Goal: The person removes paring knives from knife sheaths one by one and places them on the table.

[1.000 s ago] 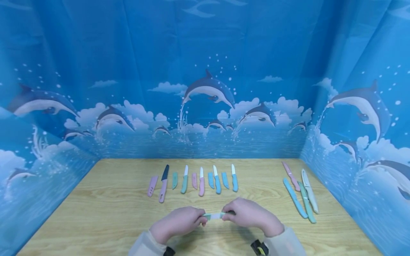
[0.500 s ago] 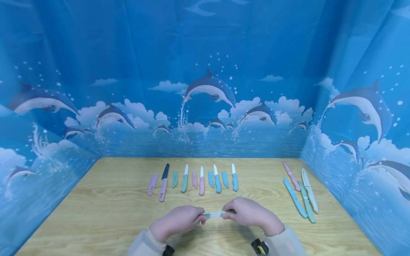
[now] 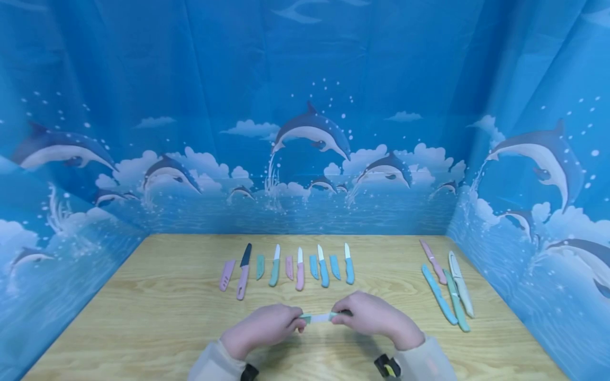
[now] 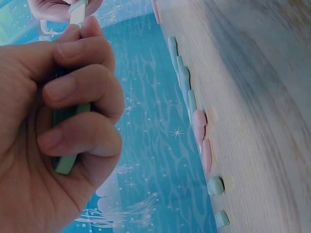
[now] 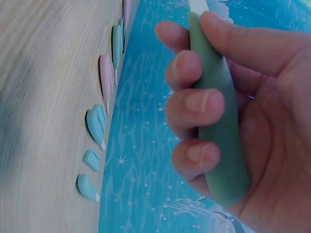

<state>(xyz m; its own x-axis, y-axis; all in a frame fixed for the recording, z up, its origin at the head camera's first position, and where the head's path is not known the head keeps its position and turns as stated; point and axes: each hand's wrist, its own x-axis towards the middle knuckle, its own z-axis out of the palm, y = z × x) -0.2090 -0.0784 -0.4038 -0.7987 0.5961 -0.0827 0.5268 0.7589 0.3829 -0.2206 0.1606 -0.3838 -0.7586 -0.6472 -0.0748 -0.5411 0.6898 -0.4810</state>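
My right hand [image 3: 369, 318] grips a green-handled paring knife [image 5: 218, 107], fingers curled round its handle. A short stretch of its white blade [image 3: 320, 318] shows between my hands. My left hand [image 3: 264, 329] holds a green knife sheath [image 4: 66, 164] in its curled fingers, most of it hidden by them. The blade's tip end is out of sight at the sheath's mouth, seemingly inside it. Both hands are above the table [image 3: 157, 328], near its front, with knife and sheath roughly in one line.
Beyond my hands lies a row of bare knives beside their sheaths: a purple knife [image 3: 242, 278], a green knife [image 3: 274, 272], a pink knife [image 3: 300, 275] and blue knives [image 3: 324, 272]. Several sheathed knives, one of them blue [image 3: 438, 293], lie together at the right.
My left hand has shifted slightly left with the sheath, and a little more of the blade shows between the hands. The right hand keeps nearly the same place. The other knives have not moved.
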